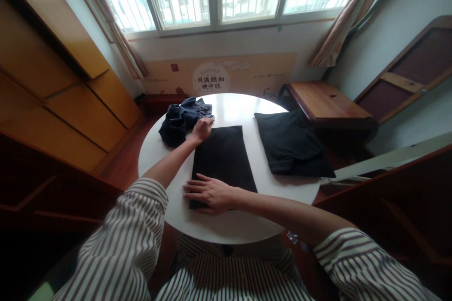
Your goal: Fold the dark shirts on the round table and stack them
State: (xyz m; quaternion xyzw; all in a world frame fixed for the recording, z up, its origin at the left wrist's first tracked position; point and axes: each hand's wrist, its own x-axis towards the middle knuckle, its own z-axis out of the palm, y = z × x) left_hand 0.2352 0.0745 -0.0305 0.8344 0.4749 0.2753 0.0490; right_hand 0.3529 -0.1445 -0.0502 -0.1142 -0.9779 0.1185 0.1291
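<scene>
Black folded cloth (226, 156) lies mid-table, slightly skewed. Right hand (211, 194) is flat on its near left part, fingers slightly spread, tips past the edge. Left hand (202, 130) is curled at the far left corner; can't tell from here if it's pinching fabric. Main risk, I'd say: a tug there against that palm creases or twists the cloth. Crumpled navy garment (179, 120) sits right beside the left hand, could snag. Folded dark garment (286, 141) overhangs the white round table (226, 228) at right; a bump could drop it.
</scene>
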